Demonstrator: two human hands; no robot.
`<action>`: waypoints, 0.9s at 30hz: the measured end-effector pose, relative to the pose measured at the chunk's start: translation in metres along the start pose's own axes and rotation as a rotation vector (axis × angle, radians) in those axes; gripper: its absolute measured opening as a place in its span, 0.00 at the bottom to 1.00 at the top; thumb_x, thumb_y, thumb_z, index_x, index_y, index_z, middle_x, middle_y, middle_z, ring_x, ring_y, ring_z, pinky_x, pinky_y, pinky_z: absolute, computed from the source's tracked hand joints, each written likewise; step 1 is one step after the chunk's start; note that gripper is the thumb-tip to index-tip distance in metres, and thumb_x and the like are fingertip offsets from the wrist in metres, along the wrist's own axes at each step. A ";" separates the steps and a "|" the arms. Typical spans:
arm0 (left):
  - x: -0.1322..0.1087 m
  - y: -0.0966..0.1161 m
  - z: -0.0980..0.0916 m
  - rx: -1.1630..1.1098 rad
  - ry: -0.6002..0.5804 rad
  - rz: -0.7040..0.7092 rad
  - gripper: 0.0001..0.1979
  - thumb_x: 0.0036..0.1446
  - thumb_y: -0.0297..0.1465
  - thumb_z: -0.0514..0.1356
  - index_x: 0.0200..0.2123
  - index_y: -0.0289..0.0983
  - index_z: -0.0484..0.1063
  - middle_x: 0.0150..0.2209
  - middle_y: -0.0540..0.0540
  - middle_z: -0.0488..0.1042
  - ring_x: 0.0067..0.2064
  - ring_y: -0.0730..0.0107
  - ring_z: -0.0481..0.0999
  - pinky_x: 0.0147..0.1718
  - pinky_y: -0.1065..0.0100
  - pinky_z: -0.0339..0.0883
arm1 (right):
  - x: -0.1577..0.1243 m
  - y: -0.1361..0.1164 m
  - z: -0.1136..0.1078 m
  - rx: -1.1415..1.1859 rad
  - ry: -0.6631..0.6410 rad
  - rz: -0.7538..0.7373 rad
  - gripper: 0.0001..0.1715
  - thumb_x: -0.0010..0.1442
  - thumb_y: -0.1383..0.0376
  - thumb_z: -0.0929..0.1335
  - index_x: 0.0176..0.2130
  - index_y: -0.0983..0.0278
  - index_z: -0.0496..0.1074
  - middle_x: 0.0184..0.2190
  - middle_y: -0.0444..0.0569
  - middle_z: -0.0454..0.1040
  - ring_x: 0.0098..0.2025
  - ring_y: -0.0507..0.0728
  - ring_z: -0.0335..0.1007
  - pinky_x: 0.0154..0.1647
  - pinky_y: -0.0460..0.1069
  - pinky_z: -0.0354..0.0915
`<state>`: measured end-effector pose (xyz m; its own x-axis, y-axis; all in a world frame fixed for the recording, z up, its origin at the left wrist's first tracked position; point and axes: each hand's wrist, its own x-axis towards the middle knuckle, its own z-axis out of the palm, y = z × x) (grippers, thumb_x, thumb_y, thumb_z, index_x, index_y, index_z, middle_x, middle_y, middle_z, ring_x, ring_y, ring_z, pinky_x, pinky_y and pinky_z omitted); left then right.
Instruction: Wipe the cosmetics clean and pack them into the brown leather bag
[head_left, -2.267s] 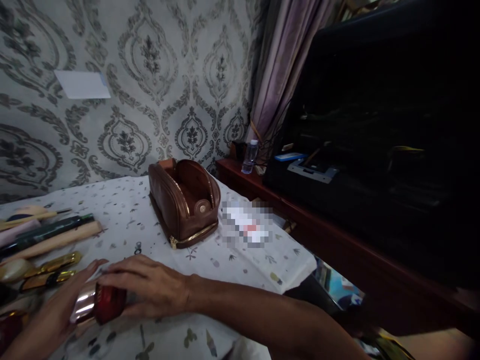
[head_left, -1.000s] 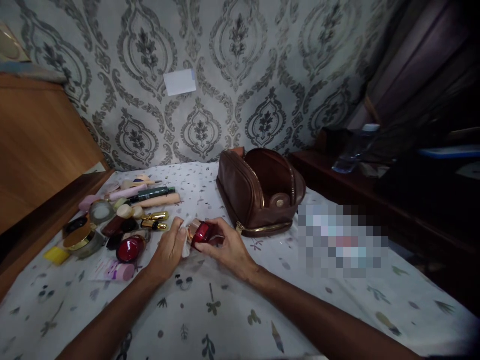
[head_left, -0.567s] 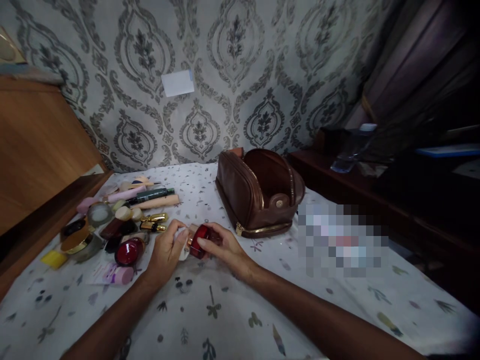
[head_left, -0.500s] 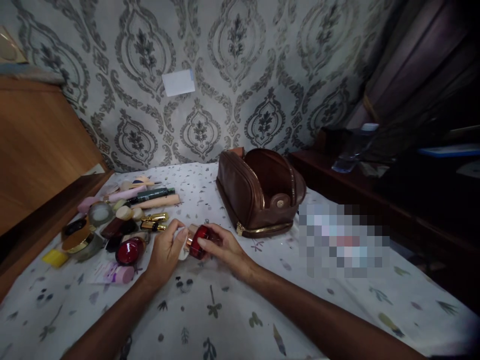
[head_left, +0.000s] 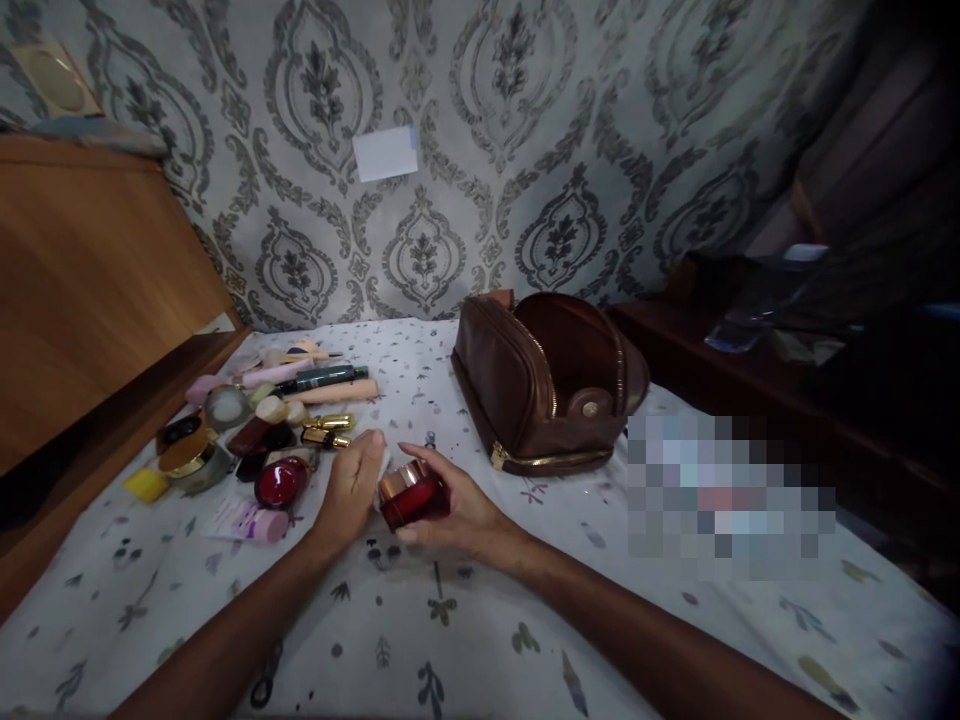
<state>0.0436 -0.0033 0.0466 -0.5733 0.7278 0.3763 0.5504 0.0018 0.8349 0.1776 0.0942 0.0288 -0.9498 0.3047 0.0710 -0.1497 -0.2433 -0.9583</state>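
Note:
My right hand (head_left: 457, 510) grips a round red jar with a rose-gold lid (head_left: 409, 492), tilted just above the patterned white cloth (head_left: 450, 640). My left hand (head_left: 352, 492) is pressed against the jar's left side, fingers together over a small white wipe (head_left: 384, 464) that peeks out at the fingertips. A brown leather pouch (head_left: 547, 380) lies unzipped behind the hands.
Several cosmetics lie at the left: a second red jar (head_left: 279, 482), gold tubes (head_left: 328, 424), a pink tube (head_left: 247, 520), a yellow piece (head_left: 146, 484), brushes (head_left: 322, 378). A wooden headboard (head_left: 90, 280) rises on the left; a dark shelf (head_left: 750, 380) stands right.
The jar has turned in my hands, so its lid now faces up and toward the left. My left hand has flattened against it. The camera has shifted slightly left.

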 end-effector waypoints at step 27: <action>-0.002 -0.002 -0.004 0.268 -0.300 0.057 0.36 0.48 0.46 0.67 0.56 0.36 0.61 0.50 0.39 0.71 0.51 0.51 0.71 0.50 0.55 0.66 | 0.003 0.005 -0.017 -0.800 0.296 -0.297 0.34 0.49 0.68 0.73 0.55 0.62 0.65 0.46 0.52 0.69 0.46 0.60 0.68 0.49 0.55 0.66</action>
<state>0.0416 -0.0074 0.0458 -0.3568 0.8995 0.2522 0.7377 0.1056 0.6669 0.1788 0.1093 0.0197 -0.7764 0.5042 0.3782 -0.0368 0.5628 -0.8258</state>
